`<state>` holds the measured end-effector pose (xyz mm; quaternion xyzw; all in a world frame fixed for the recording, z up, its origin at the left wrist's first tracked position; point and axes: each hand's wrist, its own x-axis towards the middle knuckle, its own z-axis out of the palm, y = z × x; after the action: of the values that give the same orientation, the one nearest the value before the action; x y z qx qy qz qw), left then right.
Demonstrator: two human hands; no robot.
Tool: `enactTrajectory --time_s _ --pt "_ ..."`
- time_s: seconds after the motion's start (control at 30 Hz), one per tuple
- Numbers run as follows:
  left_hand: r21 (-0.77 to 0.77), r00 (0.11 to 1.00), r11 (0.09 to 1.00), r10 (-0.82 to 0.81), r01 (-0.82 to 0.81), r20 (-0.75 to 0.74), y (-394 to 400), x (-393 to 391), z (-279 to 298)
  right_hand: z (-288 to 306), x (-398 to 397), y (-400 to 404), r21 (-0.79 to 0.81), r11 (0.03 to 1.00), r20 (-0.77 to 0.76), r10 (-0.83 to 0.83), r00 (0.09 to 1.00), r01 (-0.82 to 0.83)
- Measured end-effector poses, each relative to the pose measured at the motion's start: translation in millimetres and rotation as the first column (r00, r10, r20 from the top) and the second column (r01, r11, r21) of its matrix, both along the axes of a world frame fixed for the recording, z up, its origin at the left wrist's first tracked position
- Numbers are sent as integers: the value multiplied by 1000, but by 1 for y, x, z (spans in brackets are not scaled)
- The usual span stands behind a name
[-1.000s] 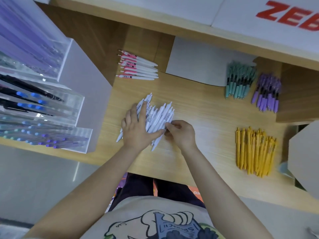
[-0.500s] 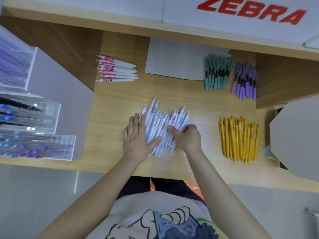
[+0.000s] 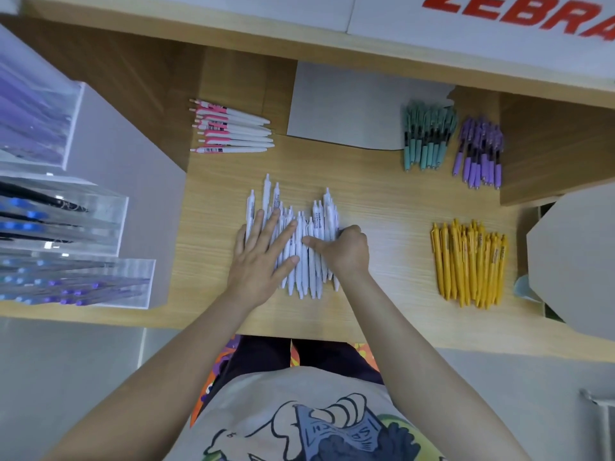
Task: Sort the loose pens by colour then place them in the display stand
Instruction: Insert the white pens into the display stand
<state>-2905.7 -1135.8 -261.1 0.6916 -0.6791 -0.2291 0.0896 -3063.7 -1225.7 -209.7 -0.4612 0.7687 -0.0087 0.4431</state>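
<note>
Fingers of left hand flat on white pens; right hand curled against them at three o'clock, probably squaring the bundle on the worktop.

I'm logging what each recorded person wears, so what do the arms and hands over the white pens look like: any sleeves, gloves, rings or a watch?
Both forearms are bare all the way down; no sleeve cuff reaches them. The left hand and right hand wear no gloves, and no ring, watch or bracelet shows on either. The only clothing near the arms is a pale T-shirt with a cartoon print on its front.
</note>
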Motion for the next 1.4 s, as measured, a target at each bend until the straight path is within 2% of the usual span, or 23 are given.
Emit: enactTrajectory --time_s 0.1,0.23,0.63,1.07,1.27,1.4 --pt "13 995 999 -49 48 85 -1 3 -2 -2 5 4 5 1000 -24 12 1000 -12" --pt "6 991 999 -52 51 122 -2 3 -1 0 8 8 -23 1000 -6 -10 1000 10" --pt "-7 992 999 -43 44 121 -3 2 -5 9 6 -1 170 980 154 -132 979 105" --pt "132 994 987 -95 87 58 -8 7 9 16 -2 7 129 989 252 -105 962 74" --pt "244 996 967 -85 80 11 -15 8 35 42 -29 3 100 990 434 -132 891 99" --pt "149 997 988 -38 47 -64 -16 1 62 53 -43 5 144 984 560 -168 812 104"
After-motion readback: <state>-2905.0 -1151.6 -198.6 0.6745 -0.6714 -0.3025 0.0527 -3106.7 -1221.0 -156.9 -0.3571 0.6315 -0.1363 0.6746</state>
